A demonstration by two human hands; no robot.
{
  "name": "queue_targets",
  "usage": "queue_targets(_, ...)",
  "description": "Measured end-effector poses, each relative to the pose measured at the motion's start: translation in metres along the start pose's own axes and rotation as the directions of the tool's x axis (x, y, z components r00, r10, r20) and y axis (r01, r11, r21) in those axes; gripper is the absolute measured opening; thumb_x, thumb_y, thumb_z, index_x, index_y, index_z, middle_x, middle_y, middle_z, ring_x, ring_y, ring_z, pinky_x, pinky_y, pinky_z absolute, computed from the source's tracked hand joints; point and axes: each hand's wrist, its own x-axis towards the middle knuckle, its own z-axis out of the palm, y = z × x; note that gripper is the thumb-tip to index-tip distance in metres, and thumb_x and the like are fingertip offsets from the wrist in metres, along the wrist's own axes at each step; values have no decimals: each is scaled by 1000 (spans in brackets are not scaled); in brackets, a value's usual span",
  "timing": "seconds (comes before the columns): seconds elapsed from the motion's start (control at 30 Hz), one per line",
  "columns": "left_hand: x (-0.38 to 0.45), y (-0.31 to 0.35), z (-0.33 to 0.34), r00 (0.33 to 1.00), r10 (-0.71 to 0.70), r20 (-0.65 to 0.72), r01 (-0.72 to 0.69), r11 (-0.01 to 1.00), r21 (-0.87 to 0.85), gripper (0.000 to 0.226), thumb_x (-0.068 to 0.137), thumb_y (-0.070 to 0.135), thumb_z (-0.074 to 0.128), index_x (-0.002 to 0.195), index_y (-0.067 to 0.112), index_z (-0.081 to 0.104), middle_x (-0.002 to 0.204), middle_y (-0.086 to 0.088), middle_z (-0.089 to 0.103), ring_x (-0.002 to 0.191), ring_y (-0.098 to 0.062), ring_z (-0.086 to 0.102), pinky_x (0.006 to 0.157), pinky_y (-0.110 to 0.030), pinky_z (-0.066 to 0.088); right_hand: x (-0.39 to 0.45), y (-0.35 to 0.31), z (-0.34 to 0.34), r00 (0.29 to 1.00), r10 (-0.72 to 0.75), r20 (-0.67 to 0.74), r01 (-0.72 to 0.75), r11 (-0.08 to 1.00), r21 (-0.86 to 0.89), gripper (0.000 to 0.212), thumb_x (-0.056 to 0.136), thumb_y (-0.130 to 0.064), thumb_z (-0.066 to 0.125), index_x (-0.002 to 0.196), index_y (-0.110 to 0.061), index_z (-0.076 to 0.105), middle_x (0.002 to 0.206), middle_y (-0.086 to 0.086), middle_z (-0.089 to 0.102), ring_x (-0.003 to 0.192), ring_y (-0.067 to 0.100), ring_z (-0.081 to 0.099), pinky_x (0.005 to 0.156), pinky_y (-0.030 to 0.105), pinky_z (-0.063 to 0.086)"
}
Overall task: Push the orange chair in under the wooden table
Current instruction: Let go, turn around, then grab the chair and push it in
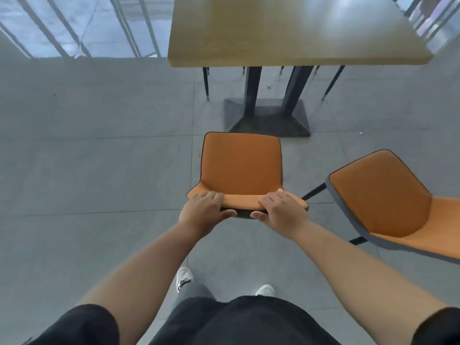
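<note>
Gripping the backrest top of the orange chair (241, 165), left hand (202, 212) and right hand (280, 211) curl fingers over its edge, thumbs behind, chair standing at twelve o'clock from both hands, seat short of the wooden table (293, 31), second orange chair (388, 202) at three o'clock.

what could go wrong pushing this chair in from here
1. The table's black pedestal base lies right ahead of the orange chair; its front legs, hidden under the seat, might catch on the plate.
2. Both the left hand and right hand grip the backrest top, so a sudden stop could tip the chair.
3. A second orange chair stands close on the right and might get clipped.
</note>
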Motion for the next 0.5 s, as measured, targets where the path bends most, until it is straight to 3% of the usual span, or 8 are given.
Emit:
queue_targets(0.1,8,1,0,999,-31,17,31,999,-10,68,84,74,26,111,18,54,112,-2,63,104,-25,57,82,-36,43,13,13,2,994,-79,-70,78,997,-25,67,95,-63,25,83,-9,64,78,8,66,68,27,60,77,39,52)
queue_targets(0.3,51,-14,-15,997,-76,-7,76,997,-29,75,80,75,21,110,16,55,113,-4,63,105,-26,56,84,-36,42,66,37,-10,990,-119,-73,119,993,-6,68,93,-63,28,84,-7,66,80,10,66,71,29,62,85,44,50)
queue_targets(0.4,82,-31,-23,997,-74,-21,74,997,-35,79,79,77,16,110,17,54,114,-3,63,106,-25,56,84,-37,43,102,48,-15,988,-124,-91,124,992,-11,65,91,-62,33,83,-7,67,78,9,67,70,28,63,75,39,52)
queue_targets(0.5,119,-52,-32,998,-63,-15,63,997,-36,74,81,76,18,109,18,53,113,-2,63,104,-24,57,83,-37,45,140,58,-22,997,-62,-49,62,998,0,76,90,-69,22,91,-9,68,85,8,69,77,28,63,72,38,51)
